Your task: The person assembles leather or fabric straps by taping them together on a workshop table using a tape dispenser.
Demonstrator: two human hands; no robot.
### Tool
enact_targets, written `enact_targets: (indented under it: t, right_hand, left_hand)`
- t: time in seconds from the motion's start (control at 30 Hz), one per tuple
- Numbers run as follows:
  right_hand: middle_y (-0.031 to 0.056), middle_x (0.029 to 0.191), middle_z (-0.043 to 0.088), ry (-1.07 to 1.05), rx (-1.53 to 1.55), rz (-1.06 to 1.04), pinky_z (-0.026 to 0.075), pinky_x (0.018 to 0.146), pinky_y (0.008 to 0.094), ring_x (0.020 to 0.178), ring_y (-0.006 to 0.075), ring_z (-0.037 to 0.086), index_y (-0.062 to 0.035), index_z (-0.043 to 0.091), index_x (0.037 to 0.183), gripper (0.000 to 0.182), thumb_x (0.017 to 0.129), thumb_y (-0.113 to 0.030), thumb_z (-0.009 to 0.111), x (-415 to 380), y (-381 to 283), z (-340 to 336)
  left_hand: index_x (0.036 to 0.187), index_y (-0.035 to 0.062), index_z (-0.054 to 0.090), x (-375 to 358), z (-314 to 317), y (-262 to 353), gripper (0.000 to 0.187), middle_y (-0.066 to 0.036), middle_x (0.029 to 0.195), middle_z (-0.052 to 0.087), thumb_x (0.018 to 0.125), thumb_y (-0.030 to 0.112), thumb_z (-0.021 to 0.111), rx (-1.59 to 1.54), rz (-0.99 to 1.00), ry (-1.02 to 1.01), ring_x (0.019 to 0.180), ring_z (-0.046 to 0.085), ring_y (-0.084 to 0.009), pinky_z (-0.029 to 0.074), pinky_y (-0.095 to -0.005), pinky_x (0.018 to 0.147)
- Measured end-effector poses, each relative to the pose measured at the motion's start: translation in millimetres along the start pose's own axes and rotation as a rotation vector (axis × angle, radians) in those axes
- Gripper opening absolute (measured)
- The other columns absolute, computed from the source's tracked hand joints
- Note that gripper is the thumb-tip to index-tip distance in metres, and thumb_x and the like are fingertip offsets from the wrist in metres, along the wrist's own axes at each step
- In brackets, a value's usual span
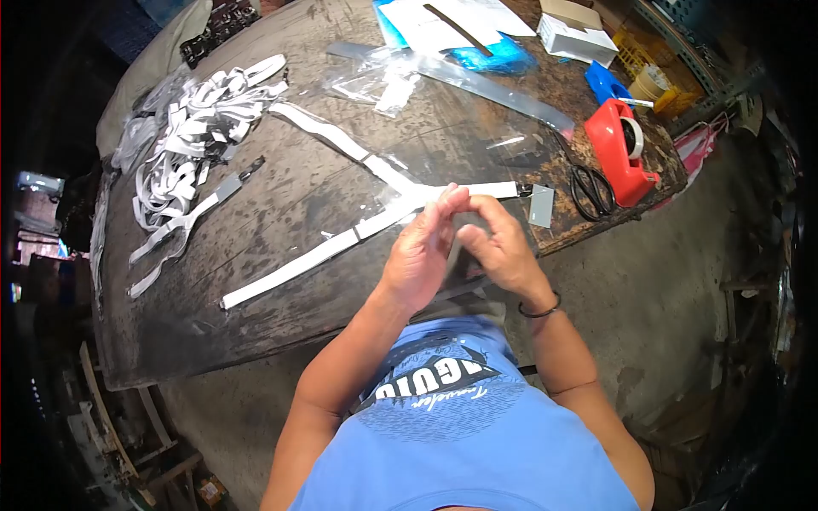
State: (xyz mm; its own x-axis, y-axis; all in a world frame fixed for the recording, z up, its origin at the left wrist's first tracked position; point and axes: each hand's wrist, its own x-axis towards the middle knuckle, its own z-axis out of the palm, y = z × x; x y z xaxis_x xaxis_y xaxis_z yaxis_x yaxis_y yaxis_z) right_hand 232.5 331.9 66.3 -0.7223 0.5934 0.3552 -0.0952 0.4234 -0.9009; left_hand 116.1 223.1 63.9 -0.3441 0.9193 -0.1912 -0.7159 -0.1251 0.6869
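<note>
Both hands are raised over the table's near edge, their fingertips touching. My left hand (pixel 417 262) is held upright with its fingers stretched out. The fingers of my right hand (pixel 506 255) bend over towards the left fingertips, and its thumb stands apart. Nothing shows held in either hand. Just beyond them lies a pair of white Y-shaped suspenders (pixel 294 279), spread flat, its junction partly behind my fingers. A grey card tag (pixel 541 207) is by the dark clip at its right end.
A heap of white straps (pixel 192 128) lies at the left, near a smaller strap with a grey tag (pixel 229 187). On the right are black scissors (pixel 590 192) and a red tape dispenser (pixel 610 145). Plastic bags (pixel 375 83), papers (pixel 443 27) and a white box (pixel 576 38) lie farther back.
</note>
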Motion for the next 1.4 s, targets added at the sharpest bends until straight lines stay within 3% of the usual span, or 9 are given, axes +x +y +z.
enact_targets:
  t: [0.17,0.3,0.47,0.63,0.7,0.77,0.9,1.07,1.4]
  right_hand:
    - [0.0057,0.086,0.064,-0.373,0.167,0.208,0.047,0.075,0.0320,0.085,0.0154,0.059,-0.0003,0.061,0.098,0.025,0.089,-0.023,0.068,9,-3,25]
    - [-0.0034,0.073,0.058,-0.239,0.377,0.339,0.040,0.055,0.0194,0.063,0.0025,0.049,-0.0057,0.063,0.089,0.013,0.092,-0.018,0.065,26,6,28]
    - [-0.0048,0.072,0.055,-0.283,0.145,0.402,0.039,0.056,0.0227,0.064,0.0044,0.047,-0.0035,0.064,0.088,0.016,0.090,-0.020,0.066,32,1,-2]
    - [0.0080,0.064,0.061,-0.315,-0.405,0.382,0.044,0.059,0.0349,0.061,0.0197,0.057,0.0022,0.065,0.081,0.024,0.083,-0.021,0.068,2,10,-31]
    - [0.0140,0.086,0.067,-0.382,-0.606,0.473,0.047,0.067,0.0401,0.077,0.0300,0.063,0.0001,0.067,0.094,0.025,0.083,-0.022,0.069,-10,16,-31]
    - [0.0172,0.116,0.061,-0.013,-0.881,-0.088,0.048,0.081,0.0412,0.099,0.0345,0.059,-0.0028,0.063,0.113,0.038,0.084,-0.027,0.069,-24,24,-15]
    - [0.0223,0.146,0.038,-0.351,-0.697,-0.325,0.024,0.110,0.0557,0.140,0.0401,0.029,-0.0005,0.044,0.138,0.072,0.083,-0.039,0.068,-41,-28,63]
    - [0.0164,0.152,0.034,-0.590,-0.863,-0.313,0.018,0.114,0.0559,0.142,0.0338,0.028,-0.0028,0.040,0.143,0.083,0.084,-0.059,0.056,-61,22,102]
    - [0.0204,0.155,0.026,-0.450,-1.190,0.084,0.019,0.112,0.0607,0.145,0.0369,0.022,0.0001,0.030,0.147,0.104,0.077,-0.072,0.056,-54,42,-21]
  left_hand:
    - [0.134,0.0038,0.053,-4,-12,20,0.050,-0.006,0.142,0.048,0.102,0.041,0.045,0.056,0.254,0.120,0.134,0.038,-0.0166,0.025,-0.0346,0.112]
    - [0.130,0.0040,0.051,-4,-44,50,0.048,-0.014,0.133,0.056,0.101,0.042,0.047,0.011,0.463,0.221,0.125,0.050,-0.0235,0.037,-0.0400,0.106]
    - [0.109,0.0024,0.068,-38,-66,56,0.028,-0.007,0.092,0.071,0.097,0.026,0.060,0.301,0.568,0.547,0.078,0.066,-0.0174,0.053,-0.0318,0.069]
    - [0.092,0.0045,0.071,-88,-97,19,0.020,-0.006,0.082,0.069,0.092,0.024,0.066,1.074,0.504,0.624,0.068,0.060,-0.0174,0.047,-0.0329,0.064]
    - [0.085,0.0052,0.070,-93,-100,4,0.018,-0.006,0.079,0.067,0.090,0.022,0.067,1.421,0.592,0.615,0.066,0.058,-0.0185,0.045,-0.0340,0.064]
    - [0.072,0.0089,0.064,-93,-100,-5,0.017,-0.005,0.069,0.060,0.085,0.020,0.069,1.686,0.611,0.671,0.067,0.053,-0.0247,0.040,-0.0377,0.065]
    - [0.070,0.0099,0.060,-93,-109,-16,0.020,-0.004,0.067,0.057,0.085,0.020,0.068,1.735,0.581,0.679,0.068,0.052,-0.0248,0.037,-0.0388,0.066]
    - [0.074,0.0094,0.061,-95,-114,-14,0.019,-0.004,0.070,0.057,0.087,0.022,0.067,1.780,0.572,0.635,0.070,0.052,-0.0242,0.038,-0.0383,0.068]
    - [0.071,0.0105,0.057,-92,-115,-11,0.022,-0.003,0.069,0.056,0.087,0.022,0.068,1.753,0.560,0.643,0.068,0.051,-0.0248,0.037,-0.0374,0.067]
